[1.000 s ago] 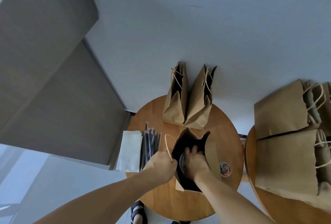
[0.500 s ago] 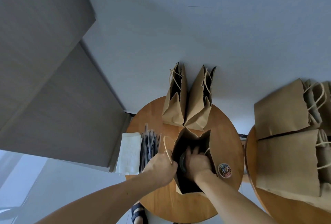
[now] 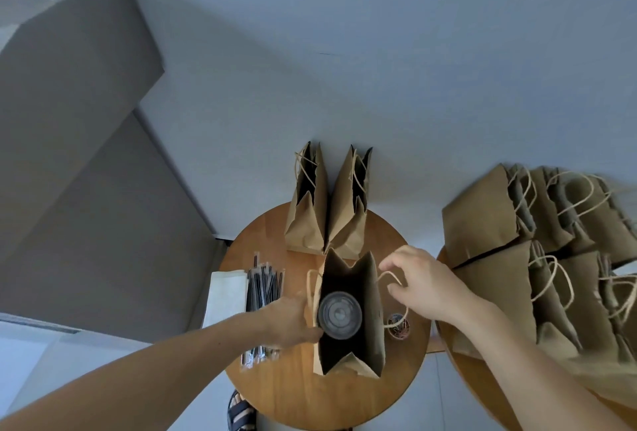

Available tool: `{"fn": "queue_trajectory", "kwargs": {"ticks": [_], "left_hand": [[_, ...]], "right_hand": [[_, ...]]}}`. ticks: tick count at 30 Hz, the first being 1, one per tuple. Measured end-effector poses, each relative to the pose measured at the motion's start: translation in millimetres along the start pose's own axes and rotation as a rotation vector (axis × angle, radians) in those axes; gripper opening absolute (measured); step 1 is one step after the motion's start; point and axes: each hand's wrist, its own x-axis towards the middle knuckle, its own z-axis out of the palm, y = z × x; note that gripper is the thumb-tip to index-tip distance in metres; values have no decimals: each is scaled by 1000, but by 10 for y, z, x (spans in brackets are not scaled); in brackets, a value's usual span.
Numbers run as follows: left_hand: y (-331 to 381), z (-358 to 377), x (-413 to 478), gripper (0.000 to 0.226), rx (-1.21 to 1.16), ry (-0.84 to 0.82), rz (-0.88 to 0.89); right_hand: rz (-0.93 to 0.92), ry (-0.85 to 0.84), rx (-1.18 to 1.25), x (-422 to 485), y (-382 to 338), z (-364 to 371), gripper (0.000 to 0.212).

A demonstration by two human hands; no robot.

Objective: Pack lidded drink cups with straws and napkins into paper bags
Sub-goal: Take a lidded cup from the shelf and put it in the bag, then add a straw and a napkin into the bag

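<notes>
Finding: the cup (image 3: 339, 314) stands upright inside the open bag (image 3: 370, 334) at frame centre, lid on, against the bag's left wall. No straw or napkin shows in the bag.

Hands: the left hand (image 3: 289, 322) grips the bag's left rim beside the cup; it is blurred, so finger detail is not clear. The right hand (image 3: 418, 280) is outside the bag at its upper right, fingers loosely curled next to the right handle (image 3: 391, 275). Whether it pinches the cord cannot be told.

Step in hand, as judged: cup seated, straw and napkin due next. Advice:
- Keep the left hand's hold on the rim so the mouth stays wide and the paper walls do not fold in.
- Take one item at a time from the left of the table (image 3: 282, 389), where straws (image 3: 263, 292) and napkins (image 3: 227, 296) lie side by side.
- Slip them down the free right side of the bag, clear of the lid, without tipping the cup.

Count:
- Cups: one seen.
- Bags on this table: three: the open one and two back bags (image 3: 306, 220) upright at the far edge, touching each other.
- Side bags (image 3: 482, 220) at frame right: at least four, overlapping; exact number not determinable.
- Straws: one loose bundle, wrapped, too many and too blurred to count.
- Napkins: one stack.
- One small round tin (image 3: 398, 325) just right of the bag.
</notes>
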Motion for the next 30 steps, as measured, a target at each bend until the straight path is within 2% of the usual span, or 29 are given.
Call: {"fn": "queue_trajectory", "kwargs": {"ticks": [2, 4, 7, 10, 11, 15, 16, 18, 22, 25, 30], "left_hand": [[4, -80, -36, 86, 45, -56, 3], [-6, -215, -66, 86, 116, -51, -3], [-87, -512, -128, 65, 191, 65, -22], [-255, -840, -223, 28, 178, 199, -2], [-322, -937, -252, 22, 163, 250, 7], [-661, -1220, -282, 40, 31, 422, -85], [-772, -1252, -256, 45, 14, 448, -105], [-1035, -1262, -170, 39, -5, 464, -155], [-1620, -1108, 40, 31, -97, 464, -290], [-1974, -944, 200, 38, -179, 431, -352], [-2299, -723, 424, 42, -280, 422, -388]], "right_hand": [[22, -5, 67, -12, 46, -25, 32], [14, -22, 154, -4, 10, -34, 36], [-28, -16, 158, 68, -152, -60, 39], [-27, 83, 203, 240, -491, -122, 35], [-32, 133, 241, 311, -657, -123, 32], [-65, 263, 405, 724, -1478, 172, 26], [-50, 234, 432, 859, -1657, 341, 23], [33, 106, 451, 1155, -1903, 794, 10], [291, -160, 436, 1549, -1909, 1918, 34], [386, -193, 317, 1680, -1787, 2598, 43], [410, -174, 217, 1886, -1715, 3119, 41]]}}
